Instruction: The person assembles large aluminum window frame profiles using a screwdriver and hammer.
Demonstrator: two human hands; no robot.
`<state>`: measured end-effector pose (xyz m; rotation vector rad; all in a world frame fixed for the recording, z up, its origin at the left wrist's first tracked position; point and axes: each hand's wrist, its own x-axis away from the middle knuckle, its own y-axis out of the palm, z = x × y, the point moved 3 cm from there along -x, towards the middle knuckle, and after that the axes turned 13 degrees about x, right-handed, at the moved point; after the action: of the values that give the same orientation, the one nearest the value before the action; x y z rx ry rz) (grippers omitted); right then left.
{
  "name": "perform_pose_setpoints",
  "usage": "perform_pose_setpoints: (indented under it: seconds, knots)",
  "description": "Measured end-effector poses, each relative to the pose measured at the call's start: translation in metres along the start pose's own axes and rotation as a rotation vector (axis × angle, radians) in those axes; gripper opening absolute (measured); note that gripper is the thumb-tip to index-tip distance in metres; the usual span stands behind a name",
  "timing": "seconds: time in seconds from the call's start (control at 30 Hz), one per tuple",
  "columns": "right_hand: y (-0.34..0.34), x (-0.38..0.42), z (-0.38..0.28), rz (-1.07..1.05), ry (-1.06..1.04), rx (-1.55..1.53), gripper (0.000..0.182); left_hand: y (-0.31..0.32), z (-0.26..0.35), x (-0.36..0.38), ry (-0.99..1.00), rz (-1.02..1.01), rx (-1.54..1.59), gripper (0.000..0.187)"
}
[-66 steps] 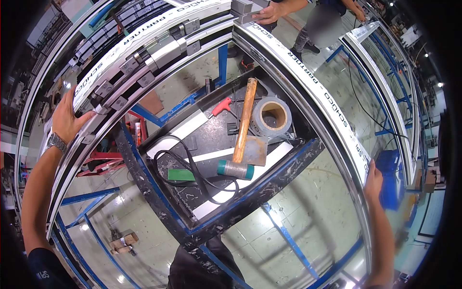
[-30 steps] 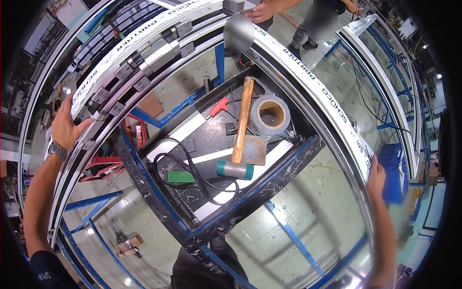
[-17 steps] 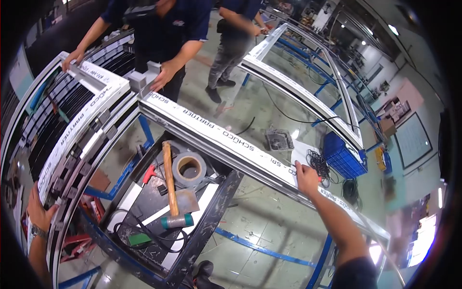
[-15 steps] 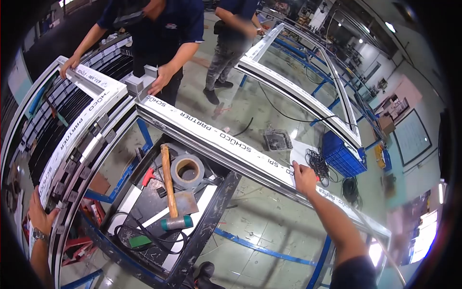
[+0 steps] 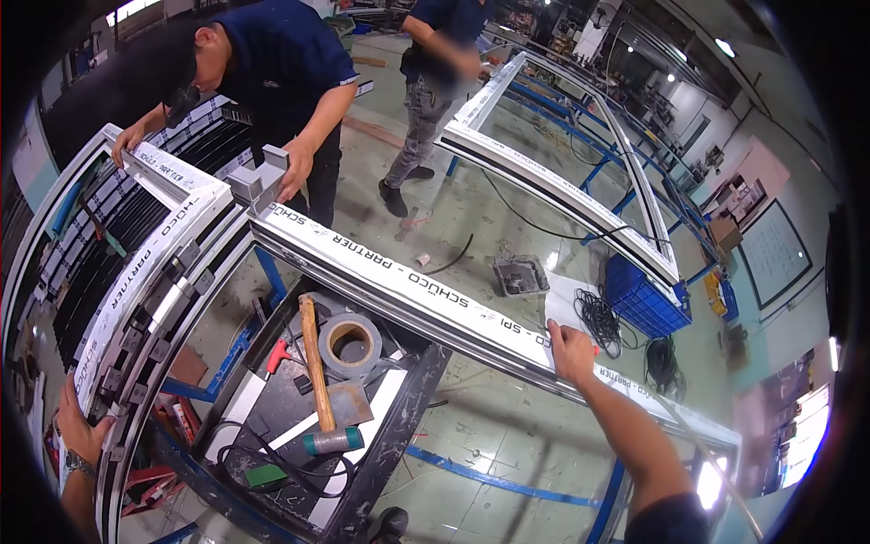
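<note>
A white door or window frame point(image 5: 390, 263), its film printed with lettering, stretches across the view. My right hand point(image 5: 571, 354) grips its long profile, thumb on top and fingers partly hidden over the far edge. At the left, a second white frame section point(image 5: 136, 263) with metal fittings along its side meets it near a corner. My left hand point(image 5: 83, 426), a watch at the wrist, wraps round this section's outer edge. At the corner a co-worker's hand point(image 5: 297, 168) holds a grey metal block point(image 5: 258, 177); the co-worker's other hand point(image 5: 129, 143) rests on the left section's far end.
Under the frames is a black tray point(image 5: 412, 399) with a mallet point(image 5: 331, 440), a tape roll point(image 5: 352, 344), and a red-handled tool point(image 5: 276, 356). Beyond stand another frame point(image 5: 544, 172), a blue crate point(image 5: 643, 295), coiled cable point(image 5: 596, 313) and a second person point(image 5: 421, 118).
The co-worker has bent lower over the corner, head now down near the left section. Both my hands keep their places on the frames; the view has shifted slightly.
</note>
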<state>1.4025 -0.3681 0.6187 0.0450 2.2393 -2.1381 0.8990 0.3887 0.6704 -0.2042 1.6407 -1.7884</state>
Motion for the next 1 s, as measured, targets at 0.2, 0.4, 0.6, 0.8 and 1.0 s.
perform_pose_setpoints:
  seconds: [0.2, 0.4, 0.6, 0.8, 1.0]
  knots:
    - [-0.001, -0.001, -0.001, -0.004, 0.014, -0.007, 0.06, 0.001, 0.001, 0.0, 0.017, 0.008, 0.02, 0.112]
    - [0.004, -0.003, 0.001, 0.022, -0.016, -0.014, 0.062, -0.001, 0.002, 0.0, 0.024, -0.006, 0.015, 0.112]
    - [0.004, -0.002, 0.0, 0.02, -0.012, -0.026, 0.062, -0.005, 0.012, -0.002, 0.013, -0.021, 0.032, 0.109]
    - [0.009, -0.005, 0.005, 0.011, -0.005, -0.015, 0.066, -0.011, 0.021, -0.003, 0.022, -0.041, -0.015, 0.111]
    - [0.022, -0.01, 0.014, 0.116, -0.001, -0.049, 0.063, -0.017, 0.039, -0.008, 0.015, -0.079, -0.095, 0.106]
